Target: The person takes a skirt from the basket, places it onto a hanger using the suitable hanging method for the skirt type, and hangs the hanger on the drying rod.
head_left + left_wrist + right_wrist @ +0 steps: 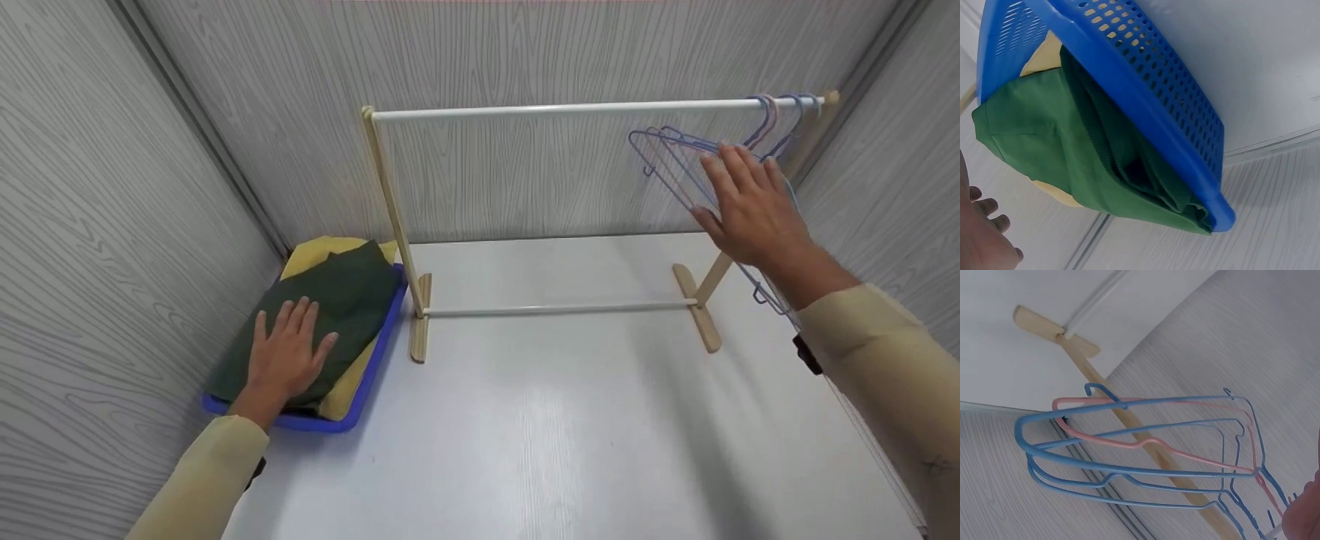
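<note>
Walls [525, 45]: grey, wood-grained, standing to the left, back and right.
Table [487, 420]: white, smooth, meeting the walls at its far edge.
Rack [555, 111]: upright on the table, wooden with white crossbars.
Basket [315, 424]: blue, with holed sides, on the table just left of the rack.
Green cloth [349, 300]: in the basket, lying over a yellow cloth [315, 255] that shows at its edges.
Blue hangers [1157, 471]: hooked at the rack's right end, bunched with a pink hanger [1151, 440].
Right hand [757, 214]: fingers straight, thumb apart, in front of the blue hangers; cannot tell whether it touches them.
Left hand [283, 360]: fingers straight, slightly spread, above the green cloth, apart from it.
</note>
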Demonstrator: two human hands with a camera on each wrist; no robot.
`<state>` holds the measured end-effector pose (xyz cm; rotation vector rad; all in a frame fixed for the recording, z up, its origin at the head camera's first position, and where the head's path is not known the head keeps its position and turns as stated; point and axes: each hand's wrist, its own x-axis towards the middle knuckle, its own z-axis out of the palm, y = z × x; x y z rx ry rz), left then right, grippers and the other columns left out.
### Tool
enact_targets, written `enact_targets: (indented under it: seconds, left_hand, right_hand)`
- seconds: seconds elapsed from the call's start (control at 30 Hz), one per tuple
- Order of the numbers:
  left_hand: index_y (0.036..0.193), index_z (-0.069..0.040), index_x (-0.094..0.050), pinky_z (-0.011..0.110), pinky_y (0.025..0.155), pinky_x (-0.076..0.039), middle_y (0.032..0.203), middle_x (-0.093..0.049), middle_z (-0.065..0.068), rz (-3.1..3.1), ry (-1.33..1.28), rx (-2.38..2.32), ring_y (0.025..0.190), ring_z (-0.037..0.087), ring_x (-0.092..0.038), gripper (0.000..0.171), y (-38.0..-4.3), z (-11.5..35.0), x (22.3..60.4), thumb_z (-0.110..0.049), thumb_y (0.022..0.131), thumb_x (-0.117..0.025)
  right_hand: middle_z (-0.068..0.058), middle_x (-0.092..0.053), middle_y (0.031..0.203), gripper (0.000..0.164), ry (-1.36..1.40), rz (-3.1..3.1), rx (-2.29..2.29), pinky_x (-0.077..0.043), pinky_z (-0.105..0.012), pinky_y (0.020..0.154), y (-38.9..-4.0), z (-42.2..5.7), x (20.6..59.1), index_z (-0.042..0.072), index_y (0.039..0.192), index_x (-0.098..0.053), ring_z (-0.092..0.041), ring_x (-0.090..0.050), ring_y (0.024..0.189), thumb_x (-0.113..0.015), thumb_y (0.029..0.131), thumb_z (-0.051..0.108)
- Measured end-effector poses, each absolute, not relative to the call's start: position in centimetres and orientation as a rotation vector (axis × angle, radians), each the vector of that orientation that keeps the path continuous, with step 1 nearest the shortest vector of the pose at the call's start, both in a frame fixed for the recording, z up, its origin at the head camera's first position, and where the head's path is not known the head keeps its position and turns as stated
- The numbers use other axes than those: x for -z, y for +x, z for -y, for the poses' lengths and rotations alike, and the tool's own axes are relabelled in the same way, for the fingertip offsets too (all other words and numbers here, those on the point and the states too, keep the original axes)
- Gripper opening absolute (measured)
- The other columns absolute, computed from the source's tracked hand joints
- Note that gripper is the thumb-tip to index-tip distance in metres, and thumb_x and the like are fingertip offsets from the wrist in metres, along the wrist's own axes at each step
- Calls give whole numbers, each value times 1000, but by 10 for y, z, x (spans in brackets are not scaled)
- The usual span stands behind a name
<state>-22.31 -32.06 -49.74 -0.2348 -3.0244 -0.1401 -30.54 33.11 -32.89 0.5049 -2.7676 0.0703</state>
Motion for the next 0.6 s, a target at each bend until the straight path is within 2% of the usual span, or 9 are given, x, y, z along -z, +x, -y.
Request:
enact_targets:
  seconds: [0.1, 0.3, 0.6]
  left_hand:
    - [155, 1, -24, 66, 117, -1, 162, -23, 25, 3039, -204, 142, 150, 44, -16, 74, -215, 324, 506, -53, 105, -32]
    - [155, 2, -24, 67, 116, -1, 161, -22, 27, 3063, -174, 136, 149, 45, -17, 76, -221, 328, 507, -55, 105, -29]
    - [154, 3, -24, 70, 115, -2, 159, -23, 30, 3064, -166, 165, 147, 48, -18, 74, -224, 337, 517, -53, 106, -29]
  right_hand:
    - [-18, -5, 167, 70, 477, 2777, -78, 1, -57, 121, -309, -329, 324, 9, 160, -13, -38, -5, 154, -46, 104, 34]
    - [-17, -1, 168, 70, 414, 2781, -87, 3, -56, 121, -317, -327, 310, 8, 160, -12, -38, -2, 154, -45, 104, 35]
    - [-16, -2, 168, 69, 403, 2768, -65, 0, -55, 122, -325, -316, 301, 9, 160, -14, -37, -3, 154, -44, 104, 36]
